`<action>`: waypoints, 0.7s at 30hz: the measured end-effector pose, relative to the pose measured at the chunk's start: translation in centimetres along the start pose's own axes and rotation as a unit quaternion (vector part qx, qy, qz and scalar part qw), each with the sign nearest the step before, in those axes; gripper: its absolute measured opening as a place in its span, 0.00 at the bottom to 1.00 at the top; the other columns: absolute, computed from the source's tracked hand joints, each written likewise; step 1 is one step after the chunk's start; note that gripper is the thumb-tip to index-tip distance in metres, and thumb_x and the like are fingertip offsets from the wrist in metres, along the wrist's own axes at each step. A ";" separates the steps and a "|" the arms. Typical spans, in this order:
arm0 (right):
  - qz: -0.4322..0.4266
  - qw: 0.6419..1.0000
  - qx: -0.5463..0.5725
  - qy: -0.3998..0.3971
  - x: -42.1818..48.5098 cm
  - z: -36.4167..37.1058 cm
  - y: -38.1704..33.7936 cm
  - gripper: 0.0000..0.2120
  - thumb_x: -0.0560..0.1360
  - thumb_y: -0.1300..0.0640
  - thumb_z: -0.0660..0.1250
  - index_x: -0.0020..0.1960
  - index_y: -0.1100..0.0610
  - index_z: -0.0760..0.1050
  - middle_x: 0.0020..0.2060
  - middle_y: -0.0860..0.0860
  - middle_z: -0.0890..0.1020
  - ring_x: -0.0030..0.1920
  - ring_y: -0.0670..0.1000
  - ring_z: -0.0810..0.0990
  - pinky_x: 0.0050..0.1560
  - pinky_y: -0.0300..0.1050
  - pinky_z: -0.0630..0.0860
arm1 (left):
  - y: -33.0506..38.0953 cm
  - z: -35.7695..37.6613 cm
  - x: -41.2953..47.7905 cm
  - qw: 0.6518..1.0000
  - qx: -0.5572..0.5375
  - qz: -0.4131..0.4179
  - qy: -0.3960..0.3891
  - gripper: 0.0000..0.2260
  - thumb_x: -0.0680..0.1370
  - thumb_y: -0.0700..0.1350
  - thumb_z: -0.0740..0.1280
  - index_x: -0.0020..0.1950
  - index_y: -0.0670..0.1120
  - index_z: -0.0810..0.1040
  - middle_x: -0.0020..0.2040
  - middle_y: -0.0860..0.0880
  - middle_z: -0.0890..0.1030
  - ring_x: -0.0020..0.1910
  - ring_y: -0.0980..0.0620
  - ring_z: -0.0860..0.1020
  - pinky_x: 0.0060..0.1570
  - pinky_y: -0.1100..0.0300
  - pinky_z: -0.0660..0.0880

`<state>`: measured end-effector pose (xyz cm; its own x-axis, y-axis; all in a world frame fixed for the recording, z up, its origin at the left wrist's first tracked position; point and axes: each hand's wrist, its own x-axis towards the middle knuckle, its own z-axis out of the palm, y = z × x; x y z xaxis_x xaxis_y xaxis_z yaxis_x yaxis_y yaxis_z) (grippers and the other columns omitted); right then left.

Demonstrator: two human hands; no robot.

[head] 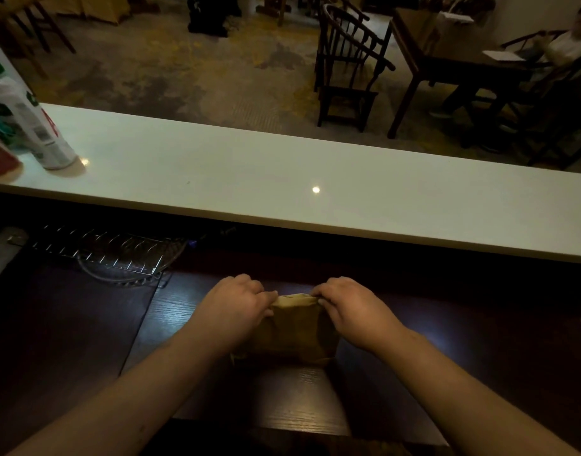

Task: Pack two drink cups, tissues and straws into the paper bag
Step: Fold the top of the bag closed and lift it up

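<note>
In the lower middle of the frame a brown paper bag [294, 334] is standing on the dark wooden table [397, 373], and both hands are gripping its top edge. The left hand [238, 306] is closing over the bag's upper left corner, fingers curled down onto the paper, while the right hand [351, 307] is pinching the upper right corner in the same way. Between the two hands a short stretch of the pale folded rim is showing, so the bag is sitting directly between and slightly below the hands, with both forearms reaching up to it from the bottom corners of the frame. What the bag is holding cannot be told, as its mouth is covered. To the left of the hands, in the shadows, a wire rack [108, 255] is lying on the table. Above it a long white counter [315, 192] is crossing the frame, and at its far left end a white bottle [26, 120] with a green cap is standing.
</note>
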<state>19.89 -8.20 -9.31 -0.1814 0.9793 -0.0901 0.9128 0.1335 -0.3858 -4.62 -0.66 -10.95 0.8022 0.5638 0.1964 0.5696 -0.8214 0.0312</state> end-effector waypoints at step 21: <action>-0.086 0.985 -0.148 -0.035 2.0 0.2 -1.4 0.06 0.80 0.54 0.61 0.54 0.50 0.77 0.42 0.49 0.83 0.42 0.55 0.80 0.49 0.53 0.75 | -1.1 0.0 0.1 0.998 -0.024 -0.028 -0.042 0.08 0.74 0.51 0.75 0.49 0.50 0.81 0.36 0.50 0.84 0.35 0.47 0.83 0.34 0.54 0.71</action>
<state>18.16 -6.50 -9.11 -0.3571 0.9272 -0.1133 0.9315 0.3444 -0.1169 -5.17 0.26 -10.98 0.7828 0.6123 0.1109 0.6060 -0.7906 0.0875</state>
